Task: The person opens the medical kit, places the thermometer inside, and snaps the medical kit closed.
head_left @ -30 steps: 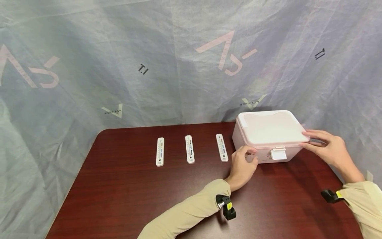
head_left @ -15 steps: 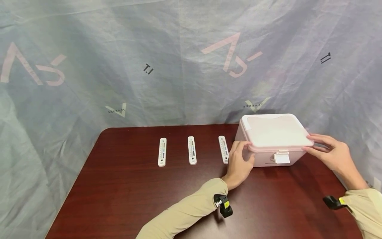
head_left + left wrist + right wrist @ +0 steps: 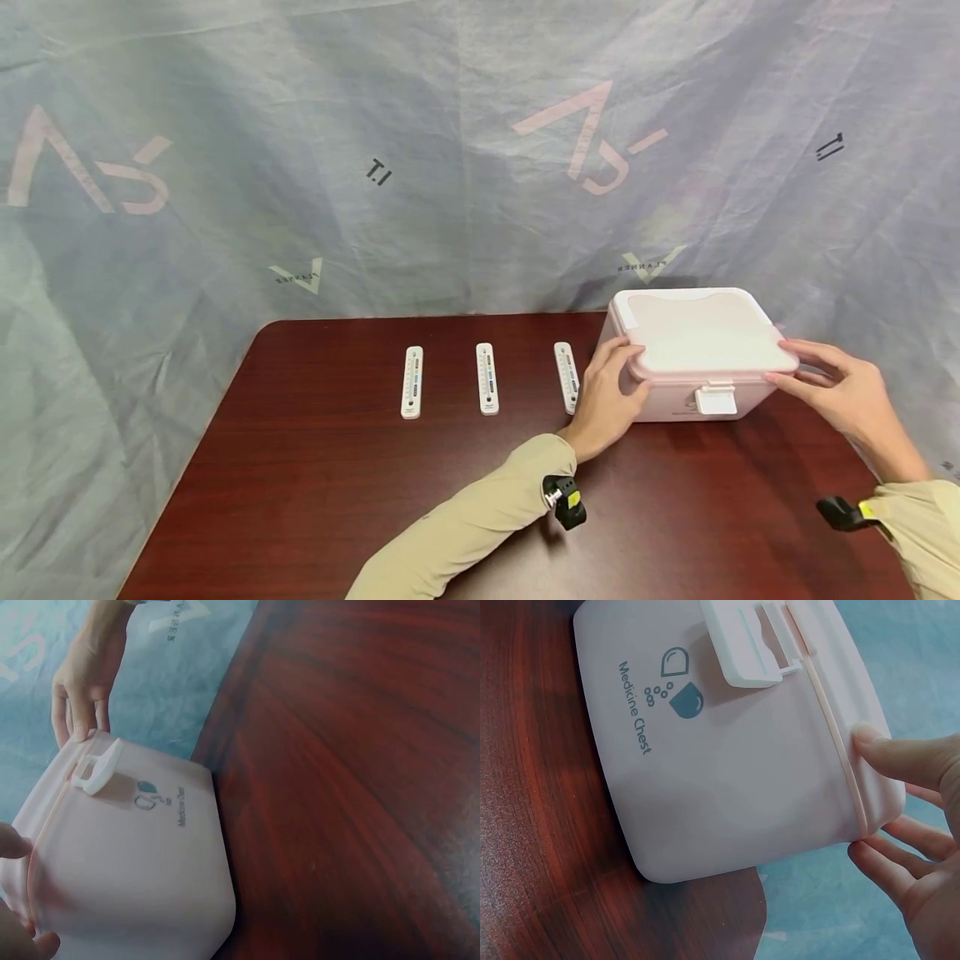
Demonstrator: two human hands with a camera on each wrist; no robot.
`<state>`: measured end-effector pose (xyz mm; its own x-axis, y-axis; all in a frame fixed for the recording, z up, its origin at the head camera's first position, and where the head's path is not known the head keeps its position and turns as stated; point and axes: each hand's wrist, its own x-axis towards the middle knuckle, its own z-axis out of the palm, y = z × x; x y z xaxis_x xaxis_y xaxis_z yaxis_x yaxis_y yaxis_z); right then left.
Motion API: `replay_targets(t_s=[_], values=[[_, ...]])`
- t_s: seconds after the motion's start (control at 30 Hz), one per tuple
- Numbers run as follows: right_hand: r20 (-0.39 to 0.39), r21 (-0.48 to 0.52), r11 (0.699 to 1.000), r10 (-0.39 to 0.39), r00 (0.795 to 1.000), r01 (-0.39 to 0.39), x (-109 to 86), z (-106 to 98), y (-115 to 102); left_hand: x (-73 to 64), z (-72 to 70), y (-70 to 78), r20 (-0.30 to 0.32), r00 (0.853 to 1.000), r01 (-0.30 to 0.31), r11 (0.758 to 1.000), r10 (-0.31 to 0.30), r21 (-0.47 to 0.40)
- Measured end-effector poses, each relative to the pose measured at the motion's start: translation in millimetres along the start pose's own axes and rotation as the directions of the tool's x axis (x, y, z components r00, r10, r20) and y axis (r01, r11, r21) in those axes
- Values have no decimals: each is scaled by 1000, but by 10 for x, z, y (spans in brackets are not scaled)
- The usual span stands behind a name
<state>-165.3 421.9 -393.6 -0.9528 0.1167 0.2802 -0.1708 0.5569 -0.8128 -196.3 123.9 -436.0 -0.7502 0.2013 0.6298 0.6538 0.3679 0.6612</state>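
A pale pink medicine chest stands at the table's back right with its lid down. Its white front latch is swung outward, loose from the lid edge. My left hand holds the lid's left front corner, thumb at the front and fingers at the side. At the opposite corner my right hand pinches the lid's rim; in the right wrist view its thumb presses the front of the lid and the fingers lie along the side. The chest's inside is hidden.
Three white thermometers lie in a row left of the chest, the nearest one close to my left hand. The dark red wooden table meets a grey cloth curtain behind.
My left hand has moved up onto the lid's left front corner, its fingers now against the side. My right hand keeps its place on the lid. The head view has shifted slightly.
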Motion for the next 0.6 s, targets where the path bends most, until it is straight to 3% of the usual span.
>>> replay_targets(t_s=[0.13, 0.27, 0.6], values=[[0, -44, 998, 37, 999, -37, -13, -19, -12, 25, 16, -8, 32, 999, -1, 1000, 0, 14], [2, -32, 999, 25, 1000, -25, 10, -13, -14, 45, -3, -29, 41, 999, -13, 1000, 12, 23], [-17, -13, 1000, 8, 1000, -8, 11, 4, 11, 96, -25, -86, 71, 993, -102, 994, 99, 35]])
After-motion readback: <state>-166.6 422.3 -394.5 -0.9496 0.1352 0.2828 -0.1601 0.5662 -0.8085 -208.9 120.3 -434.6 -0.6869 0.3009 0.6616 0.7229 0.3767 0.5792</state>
